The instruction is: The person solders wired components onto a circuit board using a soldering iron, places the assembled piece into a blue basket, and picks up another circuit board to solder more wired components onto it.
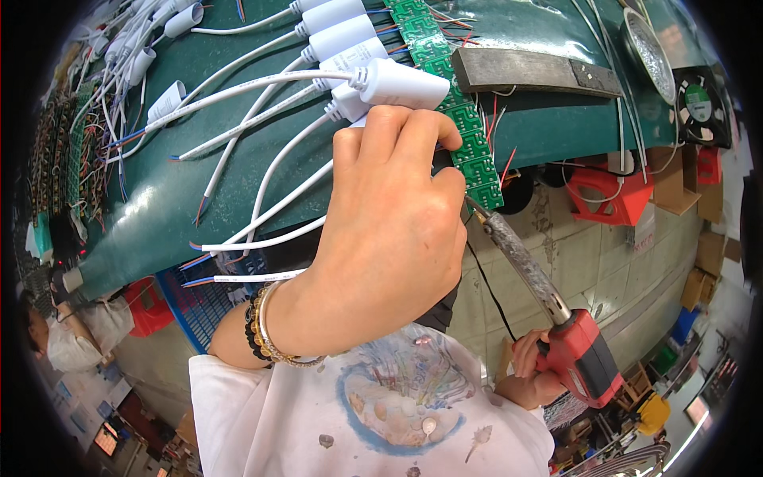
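Observation:
My left hand [397, 207] reaches over the bench with its fingers curled closed beside a strip of green circuit boards [477, 155]; what the fingertips grip is hidden beneath them. Just beyond the knuckles lies a white plastic housing [401, 83] with a white cable. More such housings [342, 40] line the strip's left side, joined to it by thin coloured wires. In my right hand [532, 370] is a red and black soldering gun [584, 358]. Its hot tip [474, 205] points at the near end of the board strip, touching or very close to it.
A dark metal bar [532, 71] lies against the strip's right side on the green bench top [159, 215]. Bundled housings and cables pile up at far left. A round reflector lamp [648, 52] and a small black fan [699, 107] stand at right. A red stool [612, 195] is below.

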Action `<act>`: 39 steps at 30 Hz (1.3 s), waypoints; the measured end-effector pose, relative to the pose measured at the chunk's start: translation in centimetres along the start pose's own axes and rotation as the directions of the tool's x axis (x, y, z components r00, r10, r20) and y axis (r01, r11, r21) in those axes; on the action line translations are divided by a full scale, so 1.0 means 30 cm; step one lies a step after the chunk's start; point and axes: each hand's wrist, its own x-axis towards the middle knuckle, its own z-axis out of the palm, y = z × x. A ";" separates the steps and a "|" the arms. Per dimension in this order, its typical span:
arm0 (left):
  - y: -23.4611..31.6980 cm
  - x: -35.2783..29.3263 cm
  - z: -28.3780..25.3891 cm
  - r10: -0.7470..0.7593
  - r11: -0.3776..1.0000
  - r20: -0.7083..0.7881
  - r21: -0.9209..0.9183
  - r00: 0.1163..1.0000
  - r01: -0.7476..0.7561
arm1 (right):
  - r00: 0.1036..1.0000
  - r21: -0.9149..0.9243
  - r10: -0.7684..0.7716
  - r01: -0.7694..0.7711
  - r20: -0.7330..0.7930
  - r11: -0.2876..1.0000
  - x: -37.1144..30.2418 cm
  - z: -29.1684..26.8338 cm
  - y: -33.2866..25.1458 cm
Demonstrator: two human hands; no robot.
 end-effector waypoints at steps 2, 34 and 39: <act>0.000 0.000 0.000 0.000 1.000 -0.001 0.000 1.000 0.000 | 1.000 -0.075 -0.007 0.008 0.015 0.997 0.008 0.001 -0.012; 0.001 0.002 0.007 -0.021 1.000 0.008 -0.003 1.000 0.021 | 0.743 -0.252 -0.553 0.492 -0.377 0.833 0.275 0.111 -0.003; -0.002 0.001 0.002 -0.028 1.000 0.022 -0.009 0.999 0.028 | 0.606 -0.585 -0.769 0.556 -0.202 0.591 0.443 0.054 -0.034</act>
